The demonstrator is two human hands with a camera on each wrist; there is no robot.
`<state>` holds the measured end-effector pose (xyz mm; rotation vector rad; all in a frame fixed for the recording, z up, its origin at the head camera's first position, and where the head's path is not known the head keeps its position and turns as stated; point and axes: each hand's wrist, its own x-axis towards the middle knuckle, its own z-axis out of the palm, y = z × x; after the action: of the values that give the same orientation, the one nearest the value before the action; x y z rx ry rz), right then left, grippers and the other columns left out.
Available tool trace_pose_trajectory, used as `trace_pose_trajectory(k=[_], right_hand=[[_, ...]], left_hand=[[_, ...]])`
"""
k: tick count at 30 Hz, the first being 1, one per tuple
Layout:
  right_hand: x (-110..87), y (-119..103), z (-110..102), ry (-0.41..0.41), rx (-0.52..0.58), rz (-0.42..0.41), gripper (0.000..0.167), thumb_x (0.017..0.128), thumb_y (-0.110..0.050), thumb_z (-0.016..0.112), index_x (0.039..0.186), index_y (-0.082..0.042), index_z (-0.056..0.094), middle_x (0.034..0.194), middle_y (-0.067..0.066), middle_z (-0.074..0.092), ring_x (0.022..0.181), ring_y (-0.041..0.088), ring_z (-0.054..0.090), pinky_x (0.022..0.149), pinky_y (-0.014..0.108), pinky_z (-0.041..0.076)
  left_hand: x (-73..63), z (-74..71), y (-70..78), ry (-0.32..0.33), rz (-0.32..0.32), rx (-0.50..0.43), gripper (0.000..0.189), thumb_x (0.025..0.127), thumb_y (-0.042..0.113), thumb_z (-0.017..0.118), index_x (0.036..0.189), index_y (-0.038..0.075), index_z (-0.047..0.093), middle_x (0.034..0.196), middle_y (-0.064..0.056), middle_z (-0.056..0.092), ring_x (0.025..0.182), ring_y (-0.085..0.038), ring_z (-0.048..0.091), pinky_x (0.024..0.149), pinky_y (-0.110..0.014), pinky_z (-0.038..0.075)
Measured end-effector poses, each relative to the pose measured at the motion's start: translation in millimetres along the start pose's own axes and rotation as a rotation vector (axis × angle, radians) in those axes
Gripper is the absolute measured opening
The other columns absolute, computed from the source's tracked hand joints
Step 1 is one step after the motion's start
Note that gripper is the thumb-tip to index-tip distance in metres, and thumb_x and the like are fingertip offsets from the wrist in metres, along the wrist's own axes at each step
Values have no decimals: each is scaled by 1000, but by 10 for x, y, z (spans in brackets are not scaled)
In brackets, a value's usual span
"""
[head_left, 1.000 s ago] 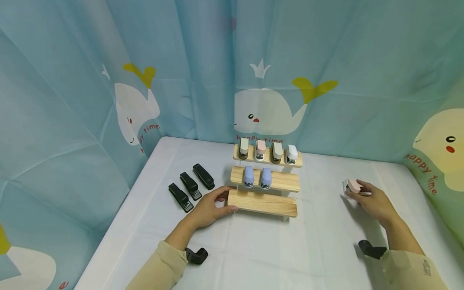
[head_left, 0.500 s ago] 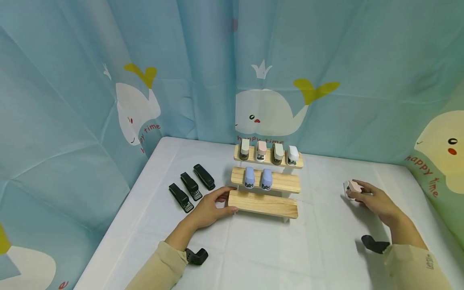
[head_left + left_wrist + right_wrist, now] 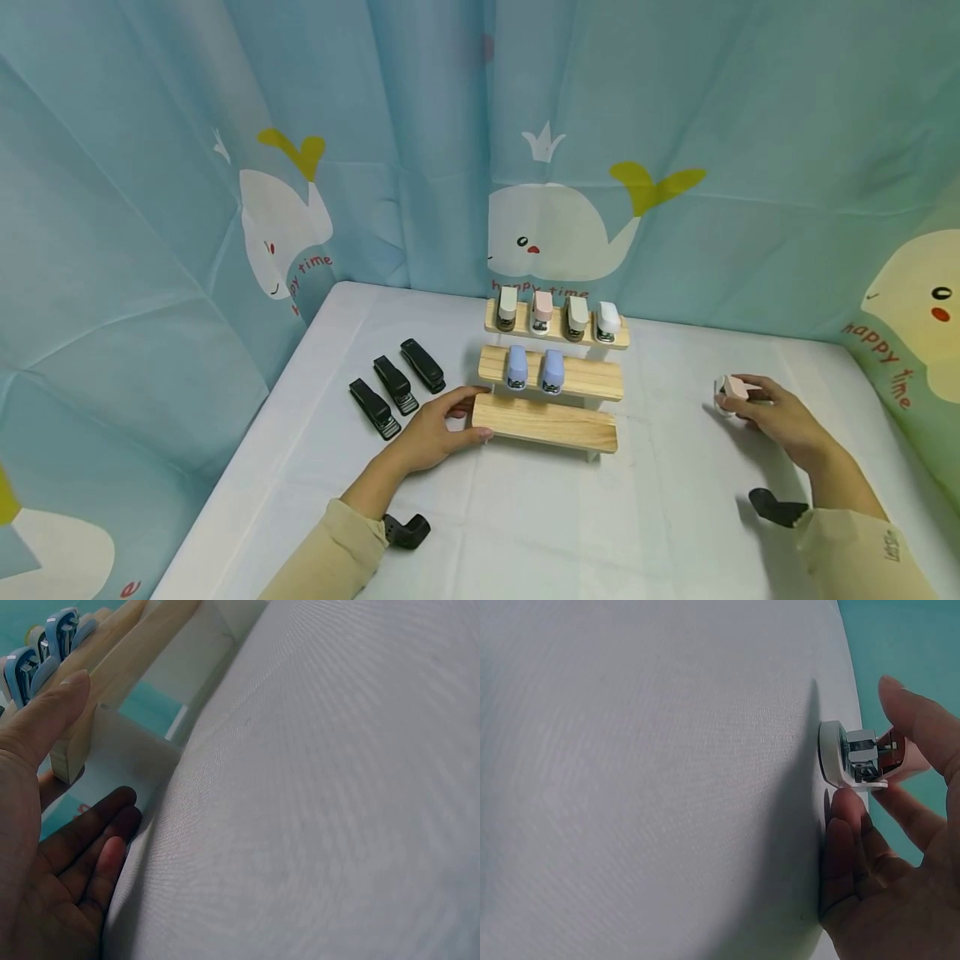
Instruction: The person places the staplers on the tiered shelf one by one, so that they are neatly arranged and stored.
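Observation:
My left hand [image 3: 432, 429] grips the left end of the lowest board of a three-tier wooden display stand [image 3: 543, 421]. In the left wrist view the thumb lies along the board's edge, with a finger behind it and the other fingers near the white cloth. Off to the right, my right hand [image 3: 780, 421] holds a small pink and white stapler [image 3: 733, 388] between thumb and fingers. The right wrist view shows this stapler [image 3: 861, 755] from its metal end, its white base close against the cloth. Two blue staplers [image 3: 517, 367] stand on the middle tier.
Several small staplers [image 3: 543, 310] in pale green, pink and white line the top tier. Three black staplers [image 3: 394, 384] lie left of the stand. The white-covered table [image 3: 555, 533] backs onto a blue whale-print curtain [image 3: 420, 125].
The head view has shifted a little. The pink and white stapler looks slightly turned in my right hand. My left hand keeps its place on the stand.

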<state>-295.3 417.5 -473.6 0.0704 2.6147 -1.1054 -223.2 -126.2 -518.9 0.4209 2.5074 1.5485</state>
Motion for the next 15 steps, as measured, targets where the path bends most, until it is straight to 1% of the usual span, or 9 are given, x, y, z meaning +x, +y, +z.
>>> trace_pose_trajectory(k=[8, 15], right_hand=[[-37, -8, -4, -7, -2, 13, 89, 101, -50, 64, 157, 5, 21, 152, 34, 31, 89, -6, 51, 72, 14, 45], [-49, 7, 37, 17, 15, 5, 82, 100, -48, 67, 151, 4, 28, 150, 32, 36, 90, -5, 51, 73, 14, 46]], left_hand=[[-7, -6, 5, 0, 1, 3, 66, 89, 48, 80, 148, 36, 53, 136, 2, 65, 128, -22, 61, 112, -45, 49], [-9, -6, 16, -3, -8, 1, 66, 89, 49, 80, 148, 36, 53, 136, 1, 65, 128, -22, 61, 113, -44, 49]])
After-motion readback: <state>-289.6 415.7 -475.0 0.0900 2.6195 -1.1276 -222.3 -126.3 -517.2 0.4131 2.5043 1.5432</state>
